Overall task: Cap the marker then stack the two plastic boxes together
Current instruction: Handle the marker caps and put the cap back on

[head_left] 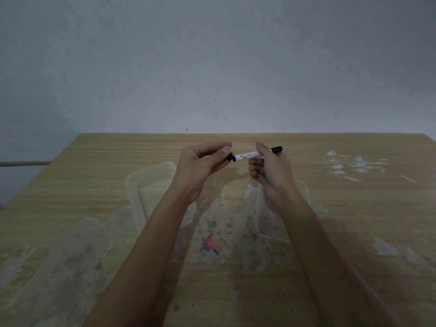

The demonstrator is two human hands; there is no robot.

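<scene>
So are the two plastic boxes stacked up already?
No, the left box and the right box lie apart on the table, one under each arm.

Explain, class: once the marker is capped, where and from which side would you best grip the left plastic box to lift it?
Probably the left plastic box by its far rim, reaching from above with the left hand. It sits open side up, its raised lip exposed there, while the forearm covers its near right part.

Dim, flat light is falling evenly over the counter [94, 175], leaving the wall [212, 55] above it grey and murky. Corners are darkening, the counter's near edge is smearing soft, and its sides are bowing outward.
</scene>
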